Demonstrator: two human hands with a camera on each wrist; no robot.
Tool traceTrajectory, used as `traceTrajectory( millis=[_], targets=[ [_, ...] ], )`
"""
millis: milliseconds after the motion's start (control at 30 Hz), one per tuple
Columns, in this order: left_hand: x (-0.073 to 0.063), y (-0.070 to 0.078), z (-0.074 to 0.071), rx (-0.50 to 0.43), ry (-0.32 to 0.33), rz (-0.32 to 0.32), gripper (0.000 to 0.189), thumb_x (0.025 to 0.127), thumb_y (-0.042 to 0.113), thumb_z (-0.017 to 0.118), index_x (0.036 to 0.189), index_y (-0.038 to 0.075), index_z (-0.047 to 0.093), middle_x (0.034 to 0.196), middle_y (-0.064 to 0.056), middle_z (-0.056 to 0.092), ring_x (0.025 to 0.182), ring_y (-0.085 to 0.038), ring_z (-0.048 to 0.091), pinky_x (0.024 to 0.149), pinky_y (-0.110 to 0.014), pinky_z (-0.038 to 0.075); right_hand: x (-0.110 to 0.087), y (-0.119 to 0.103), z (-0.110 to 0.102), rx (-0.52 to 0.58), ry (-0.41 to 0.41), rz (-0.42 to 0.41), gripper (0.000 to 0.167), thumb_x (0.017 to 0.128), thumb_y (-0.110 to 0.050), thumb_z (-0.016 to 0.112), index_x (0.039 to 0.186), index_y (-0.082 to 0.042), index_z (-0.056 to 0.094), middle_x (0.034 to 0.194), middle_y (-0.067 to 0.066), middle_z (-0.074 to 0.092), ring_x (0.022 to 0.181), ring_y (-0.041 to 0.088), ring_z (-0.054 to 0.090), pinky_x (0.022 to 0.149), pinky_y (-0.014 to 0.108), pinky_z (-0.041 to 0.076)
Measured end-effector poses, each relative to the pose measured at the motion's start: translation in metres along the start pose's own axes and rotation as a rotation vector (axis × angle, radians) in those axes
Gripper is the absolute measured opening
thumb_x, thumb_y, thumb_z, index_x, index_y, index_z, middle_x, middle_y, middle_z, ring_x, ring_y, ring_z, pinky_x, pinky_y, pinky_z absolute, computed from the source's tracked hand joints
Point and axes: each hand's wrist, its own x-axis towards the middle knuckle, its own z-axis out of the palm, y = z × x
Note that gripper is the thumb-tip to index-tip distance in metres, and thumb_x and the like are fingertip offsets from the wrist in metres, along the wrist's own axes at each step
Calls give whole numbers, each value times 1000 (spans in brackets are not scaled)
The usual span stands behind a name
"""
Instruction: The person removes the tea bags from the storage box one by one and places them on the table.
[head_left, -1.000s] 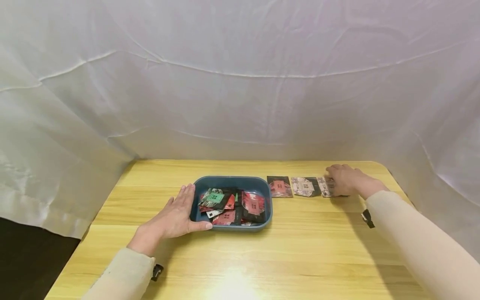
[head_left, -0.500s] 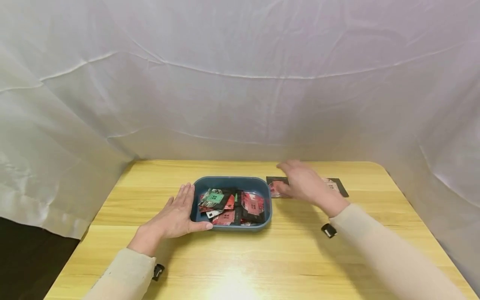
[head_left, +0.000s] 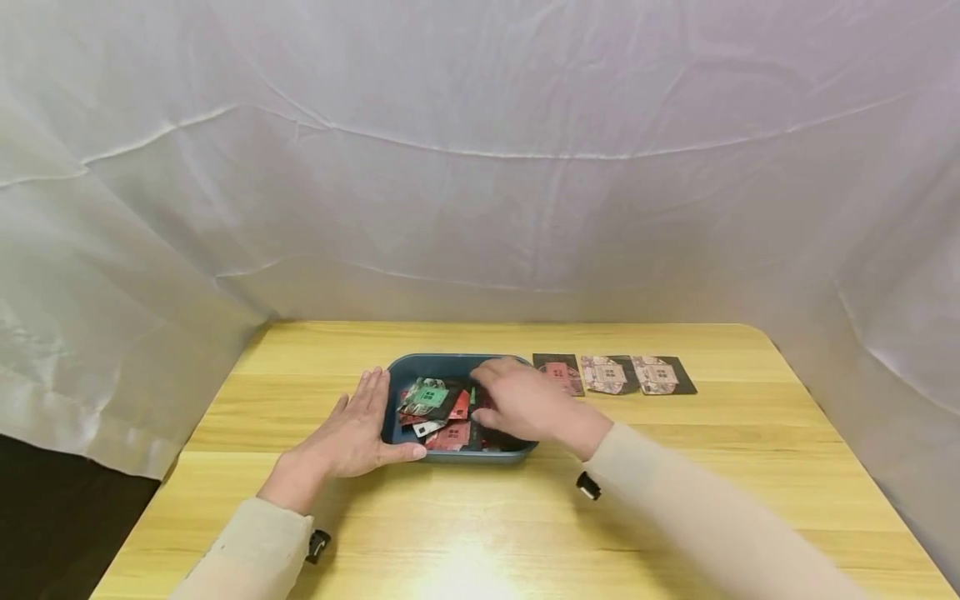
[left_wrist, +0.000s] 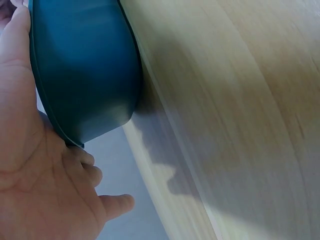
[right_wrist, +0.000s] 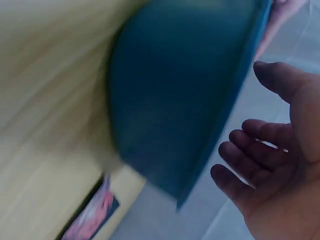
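A blue plastic bin (head_left: 480,458) holds a loose heap of small flat packets, among them a green-labelled packet (head_left: 430,396) and a red-labelled packet (head_left: 452,433). My left hand (head_left: 341,442) rests against the bin's left end, fingers straight along the rim and thumb over the front edge. Above the bin's right half is my right hand (head_left: 528,404), covering the packets there. In the right wrist view its fingers (right_wrist: 235,185) are spread and loosely bent beside the bin's outer wall (right_wrist: 170,95), with nothing between them.
To the right of the bin lies a row of packets: a red-labelled one (head_left: 561,379), a pale one (head_left: 609,375) and another pale one (head_left: 663,375). The wooden table (head_left: 465,517) meets a hanging pale cloth (head_left: 480,233) at its back edge.
My right hand has moved left from the far end of the row, past the packets, to over the bin. The row's rightmost packet is now uncovered. My left hand stays put.
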Motion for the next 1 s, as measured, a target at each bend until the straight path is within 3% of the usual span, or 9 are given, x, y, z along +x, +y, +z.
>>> traceTrajectory(
  millis=[167,333,533,700,767,833,900,933,1000],
  targets=[
    [2,1,-1,-5,0,6,136,85,83,63,167,-4,-1,176,-24,-3,164,-42,0,128,-70,14,17,-20,14,6,-90,-97,56,106,-29,58,156,-5,51,160,11,51,150,28,47,126,43,37],
    [4,2,0,-21,-15,-2,136,86,82,64,167,-4,-2,176,-23,-5,164,-40,-2,128,-69,13,29,-32,24,4,-173,-107,58,108,-30,54,161,-7,44,167,11,42,157,27,38,129,46,32],
    [5,4,0,-28,-18,1,136,86,83,64,167,-4,-3,176,-23,-5,164,-41,-2,128,-69,13,30,-31,30,49,-233,-113,53,111,-29,49,160,-11,46,168,5,42,159,21,33,130,54,27],
    [5,3,0,-34,-4,8,137,85,83,64,167,-5,-1,176,-25,-1,163,-43,1,127,-70,15,26,-24,31,64,-252,-142,47,112,-28,46,156,-13,52,163,3,50,157,20,37,130,52,28],
    [5,3,-1,-34,-3,5,138,84,84,64,167,-4,-2,176,-24,-1,164,-42,0,127,-70,15,23,-21,30,71,-243,-164,41,112,-27,47,148,-14,60,153,1,60,151,18,47,129,51,30],
    [5,3,-1,-37,-1,7,138,84,84,64,167,-4,-2,176,-24,-1,163,-43,0,127,-70,15,21,-19,29,77,-230,-186,29,111,-26,49,131,-18,69,132,-4,70,138,14,58,128,52,32],
    [5,3,-1,-39,-1,7,137,84,83,64,167,-3,-3,176,-24,-2,163,-43,0,127,-70,15,19,-17,26,92,-217,-200,21,110,-25,51,110,-20,71,106,-6,71,112,12,68,127,52,35],
    [5,3,0,-41,-1,8,137,85,83,65,167,-3,-3,176,-24,-2,163,-42,0,127,-70,15,18,-17,24,104,-208,-202,18,109,-25,52,104,-21,70,96,-7,69,99,11,68,122,50,42],
    [5,3,0,-45,-6,12,136,86,82,65,167,-3,-3,176,-24,-3,163,-43,-1,127,-70,15,17,-16,20,118,-187,-193,17,107,-26,57,102,-21,72,91,-8,69,86,10,66,111,44,51]
  ],
)
